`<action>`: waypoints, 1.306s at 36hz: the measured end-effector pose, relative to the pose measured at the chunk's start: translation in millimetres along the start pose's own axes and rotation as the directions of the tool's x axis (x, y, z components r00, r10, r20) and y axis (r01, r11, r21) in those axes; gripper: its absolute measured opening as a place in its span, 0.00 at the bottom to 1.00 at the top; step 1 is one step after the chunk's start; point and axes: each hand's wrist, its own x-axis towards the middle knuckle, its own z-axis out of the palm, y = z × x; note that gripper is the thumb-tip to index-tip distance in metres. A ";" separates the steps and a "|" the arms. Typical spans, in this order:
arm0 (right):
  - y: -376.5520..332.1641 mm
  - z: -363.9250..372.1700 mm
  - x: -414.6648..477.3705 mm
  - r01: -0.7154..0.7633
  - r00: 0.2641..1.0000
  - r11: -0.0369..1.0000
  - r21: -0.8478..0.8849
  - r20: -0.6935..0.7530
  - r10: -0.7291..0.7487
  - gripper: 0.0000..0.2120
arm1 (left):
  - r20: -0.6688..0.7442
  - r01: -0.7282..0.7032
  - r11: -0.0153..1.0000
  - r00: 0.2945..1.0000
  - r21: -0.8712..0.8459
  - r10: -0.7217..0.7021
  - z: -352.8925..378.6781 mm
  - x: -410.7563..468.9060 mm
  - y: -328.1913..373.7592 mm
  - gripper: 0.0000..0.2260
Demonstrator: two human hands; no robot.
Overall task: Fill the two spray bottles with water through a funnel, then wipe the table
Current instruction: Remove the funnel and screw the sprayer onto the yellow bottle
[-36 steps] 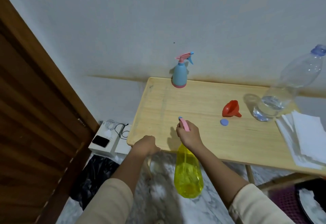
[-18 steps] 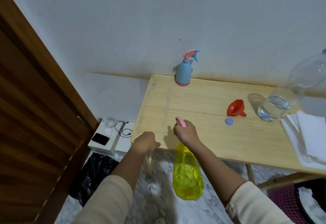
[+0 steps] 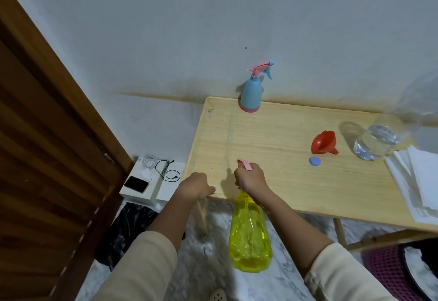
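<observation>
My right hand point(image 3: 251, 178) grips the pink spray head of a yellow spray bottle point(image 3: 249, 236), whose body hangs below the table's near edge. Its nozzle points at the wooden table point(image 3: 272, 134). My left hand point(image 3: 196, 185) is closed on the table's near-left edge. A blue spray bottle point(image 3: 251, 96) with a pink head stands upright at the back of the table. A red funnel point(image 3: 322, 141) lies on its side to the right, with a small blue cap point(image 3: 315, 161) in front of it. A clear water bottle point(image 3: 381, 138) stands at the far right, partly filled.
A stack of white paper towels point(image 3: 417, 179) lies at the table's right end. On the floor at left are white boxes point(image 3: 151, 182) with a phone and cables, a black bag point(image 3: 128, 227), and a wooden door point(image 3: 47, 158). A purple basket point(image 3: 388, 270) sits at the lower right.
The view has shifted slightly to the left, so the water bottle sits nearer the right edge. Both hands have stayed in nearly the same place at the table's near edge.
</observation>
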 end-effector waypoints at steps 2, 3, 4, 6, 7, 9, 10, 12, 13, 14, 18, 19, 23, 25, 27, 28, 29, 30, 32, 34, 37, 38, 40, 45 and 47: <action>-0.2 2.3 1.1 0.020 1.000 1.000 -0.008 -0.008 -0.020 0.22 | 0.005 -0.002 1.000 1.000 -0.006 0.002 -1.7 2.3 -1.0 0.12; -0.7 3.6 2.1 0.053 0.999 0.998 -0.030 -0.009 -0.053 0.26 | 0.006 -0.006 1.000 1.000 -0.005 0.006 -3.2 3.3 -1.1 0.12; -1.9 4.1 1.8 0.089 0.996 0.995 -0.049 -0.014 -0.090 0.29 | 0.009 -0.007 1.000 1.000 -0.004 0.007 -4.9 3.3 -0.8 0.11; -2.1 2.7 4.9 0.124 0.992 0.991 -0.058 -0.029 -0.126 0.26 | 0.003 -0.012 1.000 1.000 -0.004 0.012 -8.8 4.0 0.1 0.11; -2.9 0.2 6.7 0.132 0.990 0.990 -0.057 -0.046 -0.134 0.20 | -0.001 -0.021 1.000 1.000 -0.007 0.021 -11.1 4.4 0.9 0.11; -5.3 -7.2 13.0 0.148 0.983 0.988 -0.037 -0.102 -0.151 0.05 | 0.005 -0.053 0.998 0.999 -0.030 0.053 -17.0 4.9 5.9 0.12; -7.4 -12.4 17.0 0.168 0.976 0.985 -0.026 -0.138 -0.170 0.02 | 0.009 -0.078 0.995 0.997 -0.062 0.079 -20.8 4.8 10.3 0.14; -13.8 -24.8 24.8 0.228 0.950 0.973 -0.026 -0.213 -0.228 0.01 | 0.016 -0.139 0.975 0.989 -0.174 0.144 -28.5 5.9 21.0 0.16; -18.0 -31.4 28.9 0.264 0.932 0.964 -0.029 -0.251 -0.263 0.03 | 0.009 -0.188 0.950 0.980 -0.251 0.197 -32.4 6.4 28.2 0.15; -22.8 -38.1 32.8 0.304 0.911 0.952 -0.035 -0.282 -0.301 0.05 | -0.006 -0.244 0.909 0.966 -0.338 0.257 -36.8 6.3 36.7 0.12; -43.8 -65.1 51.0 0.460 0.801 0.884 -0.089 -0.387 -0.456 0.12 | -0.069 -0.390 0.737 0.902 -0.553 0.425 -51.8 11.6 76.3 0.08; -49.1 -71.9 56.6 0.489 0.771 0.866 -0.102 -0.414 -0.484 0.12 | -0.059 -0.416 0.696 0.878 -0.585 0.475 -54.8 14.0 86.4 0.11; -69.6 -98.5 83.3 0.569 0.667 0.808 -0.152 -0.491 -0.561 0.14 | 0.040 -0.443 0.617 0.792 -0.650 0.610 -56.4 37.1 122.1 0.33; -76.4 -109.5 101.8 0.583 0.634 0.793 -0.176 -0.511 -0.580 0.19 | -0.059 -0.476 0.626 0.822 -0.618 0.566 -50.6 54.1 142.3 0.45; -80.9 -118.5 123.6 0.583 0.634 0.796 -0.166 -0.520 -0.573 0.24 | -0.235 -0.519 0.611 0.842 -0.598 0.485 -44.7 72.7 166.4 0.49; -82.5 -122.5 134.6 0.574 0.650 0.805 -0.151 -0.513 -0.560 0.25 | -0.308 -0.523 0.587 0.848 -0.618 0.431 -43.8 81.5 179.3 0.46; -84.0 -126.5 145.6 0.563 0.672 0.815 -0.137 -0.498 -0.548 0.26 | -0.360 -0.518 0.565 0.855 -0.642 0.373 -44.1 91.5 190.8 0.44; -84.2 -130.8 156.7 0.552 0.693 0.823 -0.136 -0.474 -0.543 0.27 | -0.406 -0.521 0.547 0.853 -0.655 0.327 -44.9 103.2 200.2 0.40; -82.3 -140.8 177.7 0.538 0.715 0.824 -0.180 -0.420 -0.558 0.31 | -0.458 -0.538 0.539 0.841 -0.648 0.289 -49.0 128.3 211.7 0.35; -78.6 -156.3 196.9 0.541 0.739 0.818 -0.194 -0.355 -0.572 0.34 | -0.463 -0.558 0.538 0.828 -0.632 0.316 -55.9 151.8 215.2 0.31; -77.1 -186.7 218.5 0.553 0.791 0.816 -0.166 -0.201 -0.577 0.33 | -0.425 -0.578 0.512 0.815 -0.636 0.394 -69.9 182.7 215.2 0.27; -77.5 -195.9 225.1 0.552 0.802 0.817 -0.167 -0.164 -0.575 0.31 | -0.393 -0.567 0.492 0.820 -0.661 0.416 -73.4 192.6 215.1 0.28; -78.1 -208.9 238.7 0.546 0.809 0.824 -0.152 -0.159 -0.566 0.27 | -0.329 -0.528 0.493 0.838 -0.692 0.436 -79.2 210.6 216.6 0.28; -76.2 -212.4 267.8 0.521 0.799 0.844 -0.130 -0.275 -0.535 0.24 | -0.293 -0.535 0.608 0.840 -0.586 0.457 -93.5 234.4 233.1 0.29; -75.3 -210.3 278.9 0.505 0.791 0.851 -0.143 -0.319 -0.522 0.24 | -0.332 -0.562 0.594 0.825 -0.575 0.458 -95.4 245.8 242.3 0.28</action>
